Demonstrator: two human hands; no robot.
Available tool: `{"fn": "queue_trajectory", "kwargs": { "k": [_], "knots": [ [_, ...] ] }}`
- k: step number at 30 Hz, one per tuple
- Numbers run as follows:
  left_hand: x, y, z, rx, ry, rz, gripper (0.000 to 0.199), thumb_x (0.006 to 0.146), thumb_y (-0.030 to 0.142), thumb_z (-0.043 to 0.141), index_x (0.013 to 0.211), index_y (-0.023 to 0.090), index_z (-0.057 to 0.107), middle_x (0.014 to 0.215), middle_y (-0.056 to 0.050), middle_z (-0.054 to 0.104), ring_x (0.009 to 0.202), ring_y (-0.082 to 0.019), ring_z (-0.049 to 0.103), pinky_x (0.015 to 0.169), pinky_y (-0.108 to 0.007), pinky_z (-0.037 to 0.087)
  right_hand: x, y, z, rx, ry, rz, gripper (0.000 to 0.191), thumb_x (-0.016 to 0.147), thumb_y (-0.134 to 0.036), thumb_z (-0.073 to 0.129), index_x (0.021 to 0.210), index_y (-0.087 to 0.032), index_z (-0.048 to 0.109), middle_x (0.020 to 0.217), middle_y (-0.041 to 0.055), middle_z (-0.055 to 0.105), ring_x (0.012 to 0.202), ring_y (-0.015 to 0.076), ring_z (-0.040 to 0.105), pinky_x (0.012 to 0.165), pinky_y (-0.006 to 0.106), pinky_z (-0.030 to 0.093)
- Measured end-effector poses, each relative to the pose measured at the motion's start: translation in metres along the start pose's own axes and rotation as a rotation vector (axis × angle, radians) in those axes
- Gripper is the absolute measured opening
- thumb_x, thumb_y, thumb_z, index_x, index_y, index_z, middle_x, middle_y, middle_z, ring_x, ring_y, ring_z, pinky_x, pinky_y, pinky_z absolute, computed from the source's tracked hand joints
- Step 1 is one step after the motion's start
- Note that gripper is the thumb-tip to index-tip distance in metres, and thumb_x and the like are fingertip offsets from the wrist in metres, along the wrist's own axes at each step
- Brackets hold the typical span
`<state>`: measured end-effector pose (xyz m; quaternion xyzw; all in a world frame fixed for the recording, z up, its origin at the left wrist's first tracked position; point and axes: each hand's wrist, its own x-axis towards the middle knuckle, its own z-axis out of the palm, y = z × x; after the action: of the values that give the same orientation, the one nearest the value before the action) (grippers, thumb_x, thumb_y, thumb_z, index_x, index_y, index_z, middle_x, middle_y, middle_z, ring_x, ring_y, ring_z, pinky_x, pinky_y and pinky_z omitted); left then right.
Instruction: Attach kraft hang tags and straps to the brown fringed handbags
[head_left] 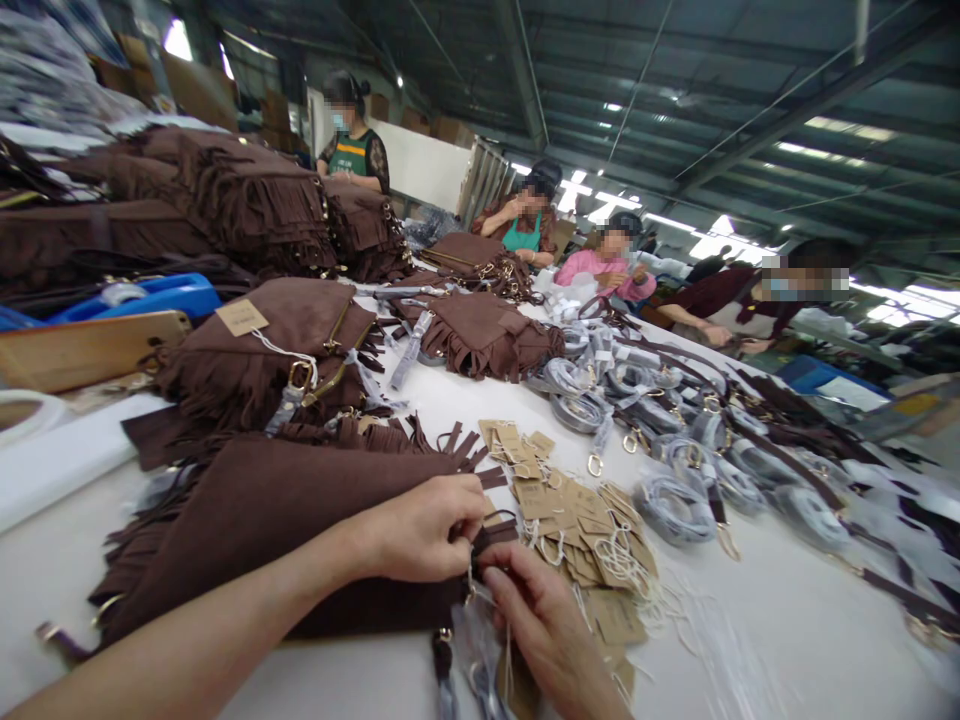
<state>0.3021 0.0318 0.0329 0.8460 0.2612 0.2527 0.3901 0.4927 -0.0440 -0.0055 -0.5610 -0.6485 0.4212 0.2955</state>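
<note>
Dark-brown fringed bag [292, 490] lies on a white table [337, 685] as the person's left hand [424, 530], above it, and right hand [540, 615], beside it, pinch close together at its edge, seemingly on a thin white string [471, 572] largely hidden by the grip. Cardboard tags [585, 515] heap just beside the right hand, plastic-wrapped straps [679, 528] beyond.

On the bench [337, 690], front left: near bag [285, 490]. Second bag [300, 310] behind it, single tag [242, 317] on top. Third bag [480, 335] farther back, right of second bag. Tag pile [577, 515] right of near bag; strap coils [675, 512] right of and behind tag pile.
</note>
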Motion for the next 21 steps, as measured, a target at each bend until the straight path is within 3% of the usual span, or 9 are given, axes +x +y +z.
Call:
{"fn": "queue_trajectory", "kwargs": {
  "k": [3,8,12,17,21],
  "knots": [
    [0.001,-0.001,0.005,-0.057,0.086,0.010,0.026,0.058,-0.005,0.049,0.062,0.019,0.039,0.076,0.001,0.050,0.070,-0.013,0.046,0.060,-0.022,0.035,0.002,-0.004,0.005,-0.033,0.054,-0.047,0.014,0.088,-0.033,0.056,0.088,-0.023,0.066,0.073,-0.0020,0.058,0.064,0.0156,0.052,0.060,0.025,0.038],
    [0.001,-0.001,0.008,-0.085,0.112,0.040,0.022,0.061,-0.002,0.051,0.063,0.018,0.041,0.076,0.001,0.051,0.071,-0.013,0.046,0.061,-0.022,0.035,0.008,-0.004,0.011,0.000,0.093,-0.153,0.016,0.086,-0.030,0.057,0.074,-0.022,0.065,0.072,-0.0017,0.059,0.069,0.0153,0.053,0.064,0.024,0.039],
    [0.001,-0.003,0.005,-0.048,0.127,0.040,0.020,0.067,0.000,0.048,0.066,0.019,0.043,0.074,0.001,0.050,0.069,-0.012,0.046,0.063,-0.022,0.035,0.008,0.000,0.009,0.005,0.111,-0.090,0.020,0.087,-0.031,0.056,0.071,-0.021,0.062,0.069,-0.0016,0.057,0.067,0.0154,0.053,0.062,0.024,0.038],
    [0.003,-0.003,0.006,-0.032,0.175,0.047,0.018,0.068,0.001,0.047,0.067,0.019,0.042,0.075,0.001,0.051,0.069,-0.012,0.045,0.063,-0.023,0.035,0.008,-0.005,0.010,0.053,0.081,-0.094,0.014,0.083,-0.029,0.058,0.080,-0.021,0.069,0.074,-0.0003,0.062,0.072,0.0167,0.055,0.067,0.025,0.041],
    [0.003,-0.001,0.006,-0.052,0.172,-0.011,0.015,0.068,0.004,0.048,0.067,0.018,0.046,0.075,0.001,0.051,0.070,-0.012,0.046,0.065,-0.023,0.035,0.010,-0.007,0.012,0.096,0.093,-0.076,0.022,0.084,-0.034,0.058,0.069,-0.020,0.063,0.068,-0.0016,0.056,0.067,0.0155,0.051,0.063,0.025,0.039]
  ]
}}
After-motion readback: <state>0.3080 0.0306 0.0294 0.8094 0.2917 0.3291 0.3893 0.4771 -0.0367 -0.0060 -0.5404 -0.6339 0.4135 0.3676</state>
